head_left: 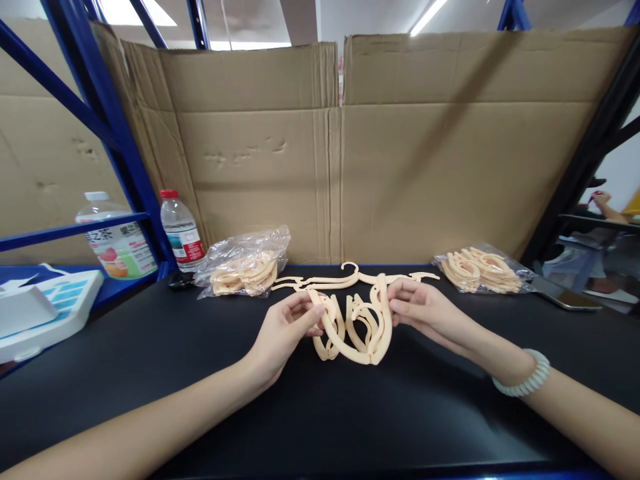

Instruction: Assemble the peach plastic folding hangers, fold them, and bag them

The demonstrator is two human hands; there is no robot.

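A cream plastic folding hanger (347,348) is held up in front of me, partly folded, with its joint at the bottom. My left hand (285,330) pinches the end of its left arm between thumb and fingers. On the other side, my right hand (433,312) grips the right arm near the top; some of its fingertips are hidden behind the plastic. Just behind it, another folded hanger (324,352) lies on the black table, partly covered. Farther back, opened hangers (327,283) lie spread out, one hook pointing toward the cardboard.
Clear bags of folded hangers sit at the back left (245,275) and back right (483,272). A phone (565,293) lies by the right bag. Bottles (181,233) and a white device (50,310) stand left. A cardboard wall (260,167) closes the back. Another person's hand (603,199) shows far right.
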